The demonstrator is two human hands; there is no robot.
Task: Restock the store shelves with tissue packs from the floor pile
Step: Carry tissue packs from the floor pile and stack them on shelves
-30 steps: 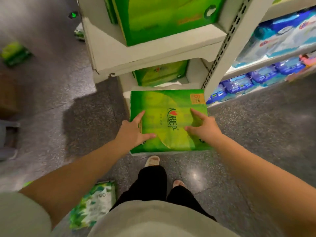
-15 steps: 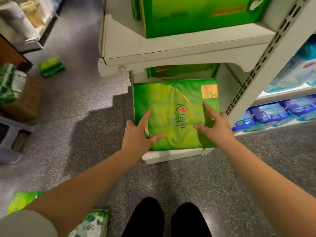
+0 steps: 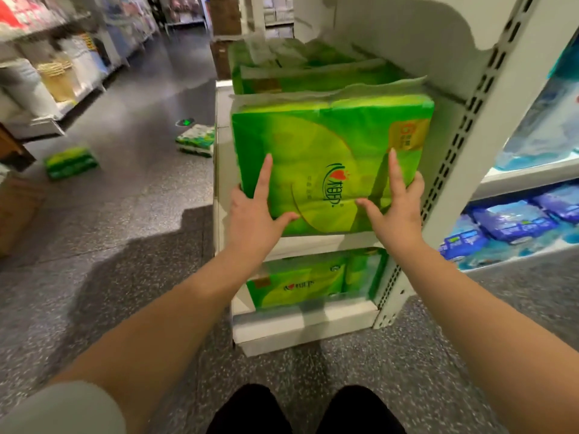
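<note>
Both hands, left point(image 3: 255, 211) and right point(image 3: 396, 211), grasp pack point(image 3: 332, 158) at shelf point(image 3: 316, 244) edge; next, slide it in squarely.

Bright green tissue pack point(image 3: 329, 158), red-heart logo, flat atop upper shelf point(image 3: 319, 242) edge.

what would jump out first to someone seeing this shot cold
The big bright green tissue pack at centre, held at the upper shelf by the left hand and right hand, one at each lower corner. Next, a matching pack on the shelf below, and loose packs on the floor to the left.
</note>
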